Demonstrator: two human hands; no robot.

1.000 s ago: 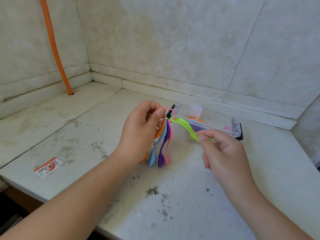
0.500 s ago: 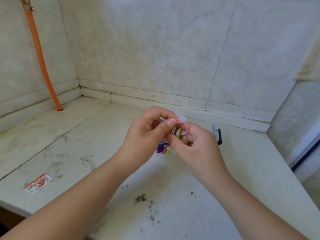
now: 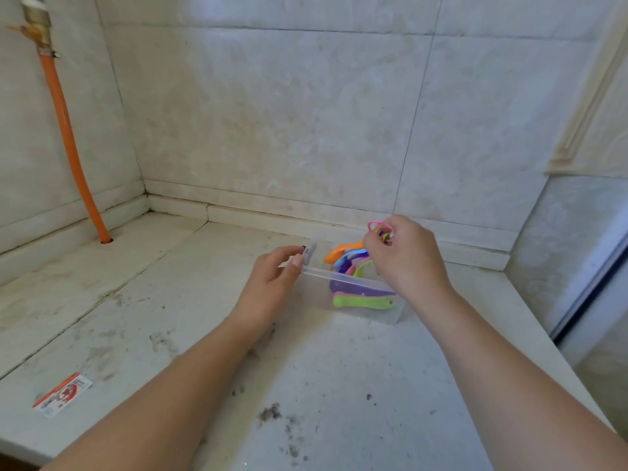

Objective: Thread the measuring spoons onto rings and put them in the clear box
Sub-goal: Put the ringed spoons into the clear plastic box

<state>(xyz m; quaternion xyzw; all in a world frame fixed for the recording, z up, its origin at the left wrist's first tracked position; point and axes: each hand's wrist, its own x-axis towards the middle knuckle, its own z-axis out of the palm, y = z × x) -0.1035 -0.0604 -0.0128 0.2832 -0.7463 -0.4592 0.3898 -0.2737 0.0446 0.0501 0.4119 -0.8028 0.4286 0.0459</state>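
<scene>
A ringed bunch of measuring spoons (image 3: pixel 345 258) is held by its pink ring (image 3: pixel 373 226) over the clear box (image 3: pixel 353 302) by the pinching right hand (image 3: pixel 399 253), the box's end is gripped by the left hand (image 3: pixel 273 277), and only the drop seems left.

My left grip (image 3: pixel 278 271) pinches the box's (image 3: pixel 356 309) left end at frame centre; my right grip (image 3: pixel 404 256) holds the ringed spoons (image 3: pixel 346 256) above it; a card (image 3: pixel 63 394) lies lower left on the counter (image 3: pixel 204 334); a hose (image 3: pixel 68 137) stands upper left.
</scene>
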